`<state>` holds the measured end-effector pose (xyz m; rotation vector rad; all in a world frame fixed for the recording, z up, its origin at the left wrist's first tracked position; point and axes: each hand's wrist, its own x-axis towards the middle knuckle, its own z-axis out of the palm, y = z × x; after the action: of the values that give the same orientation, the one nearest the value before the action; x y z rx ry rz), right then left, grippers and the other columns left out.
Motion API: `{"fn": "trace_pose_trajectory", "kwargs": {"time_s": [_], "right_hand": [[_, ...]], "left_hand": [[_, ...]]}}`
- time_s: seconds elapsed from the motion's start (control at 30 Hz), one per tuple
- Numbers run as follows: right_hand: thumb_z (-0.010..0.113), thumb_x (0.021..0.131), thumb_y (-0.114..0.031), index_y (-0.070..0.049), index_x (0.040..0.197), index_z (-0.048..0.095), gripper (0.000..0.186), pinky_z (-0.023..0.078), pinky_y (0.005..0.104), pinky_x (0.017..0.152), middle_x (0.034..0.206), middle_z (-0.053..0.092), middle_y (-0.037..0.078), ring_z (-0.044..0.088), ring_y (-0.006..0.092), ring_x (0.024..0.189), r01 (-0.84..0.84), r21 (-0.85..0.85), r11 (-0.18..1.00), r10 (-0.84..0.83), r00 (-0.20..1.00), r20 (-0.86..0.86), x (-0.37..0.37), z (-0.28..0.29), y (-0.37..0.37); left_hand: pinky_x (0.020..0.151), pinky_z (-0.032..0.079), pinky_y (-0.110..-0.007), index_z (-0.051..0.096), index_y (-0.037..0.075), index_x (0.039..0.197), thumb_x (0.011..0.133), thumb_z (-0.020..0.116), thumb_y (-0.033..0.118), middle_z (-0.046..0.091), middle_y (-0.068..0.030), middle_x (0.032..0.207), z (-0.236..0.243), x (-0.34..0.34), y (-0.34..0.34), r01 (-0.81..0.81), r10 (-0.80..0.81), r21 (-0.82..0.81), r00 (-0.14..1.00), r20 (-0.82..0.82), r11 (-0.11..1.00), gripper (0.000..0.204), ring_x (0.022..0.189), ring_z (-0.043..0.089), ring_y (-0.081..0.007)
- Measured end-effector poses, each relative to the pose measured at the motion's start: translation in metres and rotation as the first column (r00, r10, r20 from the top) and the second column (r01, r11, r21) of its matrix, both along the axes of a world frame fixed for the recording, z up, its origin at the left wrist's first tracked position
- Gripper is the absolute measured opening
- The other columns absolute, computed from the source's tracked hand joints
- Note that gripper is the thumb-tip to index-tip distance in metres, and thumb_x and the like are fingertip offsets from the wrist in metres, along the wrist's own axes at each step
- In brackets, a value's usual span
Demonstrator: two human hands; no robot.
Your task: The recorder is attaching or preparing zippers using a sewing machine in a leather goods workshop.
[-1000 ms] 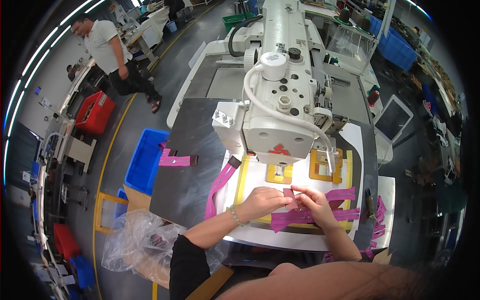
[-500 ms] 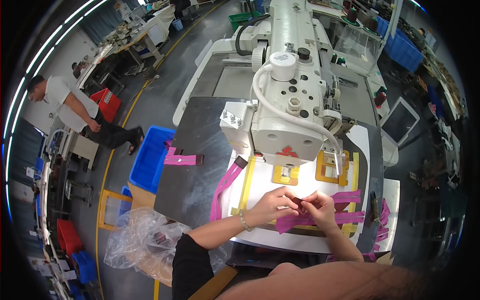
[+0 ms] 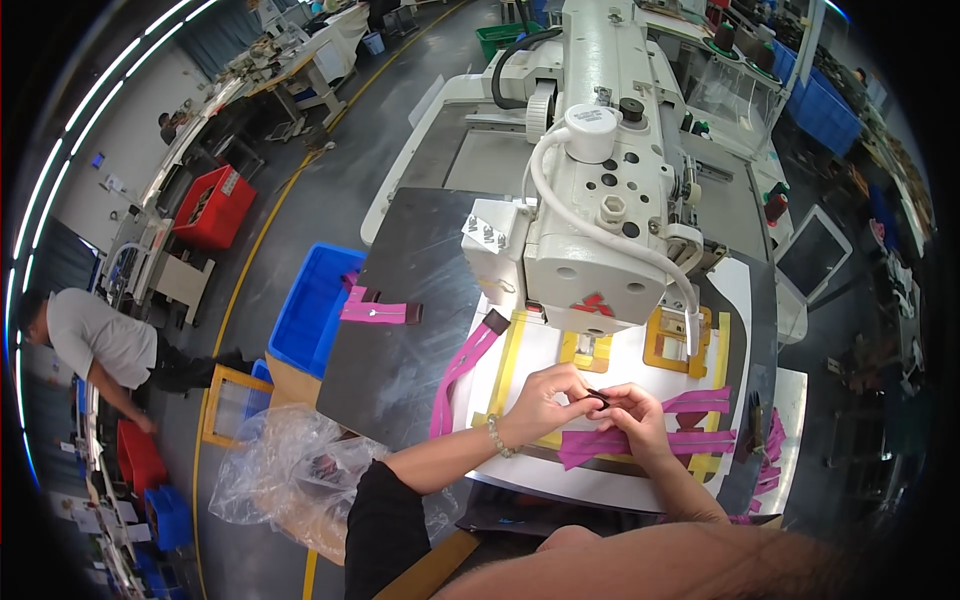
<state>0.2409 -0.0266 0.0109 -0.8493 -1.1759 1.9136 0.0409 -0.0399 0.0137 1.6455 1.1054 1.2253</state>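
My left hand point(image 3: 548, 402) and my right hand point(image 3: 637, 415) meet in front of the sewing machine head point(image 3: 590, 260). Between their fingertips they pinch a small dark brown piece point(image 3: 599, 401); fabric or leather, I cannot tell which. Below and to the right of the fingers lie magenta zipper strips point(image 3: 708, 440) on the white work sheet point(image 3: 570, 478). Another magenta zipper point(image 3: 462, 370) with a dark end tab curves along the sheet's left side. Just beyond my hands are two yellow clamp frames point(image 3: 668, 340) on the sheet.
A blue bin point(image 3: 312, 305) stands left of the dark table point(image 3: 400, 260), with a magenta zipper point(image 3: 375, 312) lying near it. Clear plastic wrap point(image 3: 290, 470) bulges at the near left. A screen point(image 3: 812, 250) is at the right. Another person point(image 3: 100, 340) bends over at far left.
Both hands stay together, turning the small brown piece slightly between the fingertips. The view has shifted a little. The other person has moved nearer along the aisle and bent down toward a red bin.
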Motion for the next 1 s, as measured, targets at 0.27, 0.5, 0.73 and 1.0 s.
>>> {"fn": "trace_pose_trajectory", "kwargs": {"time_s": [0.27, 0.5, 0.73, 1.0], "right_hand": [[0.067, 0.084, 0.003, 0.005, 0.097, 0.061, 0.014, 0.056, 0.0253, 0.071, 0.089, 0.068, 0.012, 0.068, 0.016, 0.08, 0.065, 0.002, 0.998, -0.065, 0.996, 0.058, -0.003, -0.008, -0.003], [0.066, 0.085, 0.004, 0.006, 0.095, 0.061, 0.011, 0.056, 0.0242, 0.073, 0.088, 0.068, 0.012, 0.067, 0.0138, 0.08, 0.117, 0.151, 0.982, -0.137, 0.982, 0.133, -0.003, -0.009, -0.004], [0.065, 0.085, 0.005, 0.006, 0.095, 0.061, 0.011, 0.056, 0.0246, 0.073, 0.089, 0.068, 0.012, 0.068, 0.0146, 0.08, 0.12, 0.102, 0.987, -0.129, 0.988, 0.087, -0.001, -0.013, -0.001], [0.064, 0.085, 0.005, 0.007, 0.096, 0.061, 0.011, 0.057, 0.0254, 0.074, 0.09, 0.068, 0.012, 0.068, 0.0152, 0.081, 0.118, 0.068, 0.991, -0.125, 0.987, 0.106, -0.003, -0.015, 0.0]], "left_hand": [[0.069, 0.05, -0.027, 0.06, 0.004, 0.07, 0.075, 0.077, 0.006, 0.065, -0.007, 0.08, -0.008, 0.002, 0.0, 0.056, -0.056, 0.031, 0.998, -0.006, 0.998, 0.018, 0.077, 0.064, -0.0172], [0.067, 0.048, -0.03, 0.056, 0.004, 0.083, 0.077, 0.076, 0.013, 0.062, -0.007, 0.081, 0.005, 0.001, 0.002, 0.066, -0.064, -0.199, 0.998, 0.021, 0.978, 0.023, 0.075, 0.062, -0.0191], [0.067, 0.043, -0.041, 0.051, 0.002, 0.084, 0.092, 0.055, 0.024, 0.055, -0.0139, 0.078, -0.008, -0.007, 0.013, 0.282, -0.231, 0.079, 0.893, -0.387, 0.956, 0.024, 0.074, 0.056, -0.0341], [0.066, 0.043, -0.041, 0.053, 0.001, 0.08, 0.091, 0.056, 0.019, 0.054, -0.0148, 0.071, -0.005, -0.006, 0.011, 0.254, -0.233, 0.025, 0.918, -0.321, 0.967, 0.021, 0.07, 0.054, -0.0345]]}}
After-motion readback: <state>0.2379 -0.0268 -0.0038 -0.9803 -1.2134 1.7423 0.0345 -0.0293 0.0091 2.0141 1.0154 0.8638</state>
